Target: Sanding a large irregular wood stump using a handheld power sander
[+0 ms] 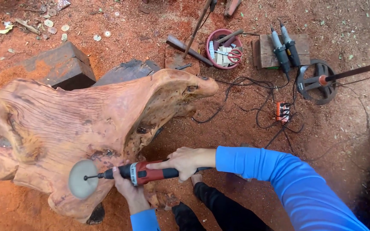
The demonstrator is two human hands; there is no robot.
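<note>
A large reddish carved wood stump (65, 124) lies across the left of the view. Both hands hold a red and black rotary sander (146, 172). My left hand (127, 186) grips its front end from below, near the shaft. My right hand (185, 161) wraps the rear of the body, index finger stretched along the top. The round grey sanding disc (82, 179) presses against the stump's lower front face.
Red sawdust covers the ground. At the back stand a pink bucket (224, 48) with scissors and sandpaper, two more power tools (284, 49) on a wood block, a dark disc-shaped stand (317, 81), an orange power strip (282, 111) with tangled cables, and dark wood blocks (61, 64).
</note>
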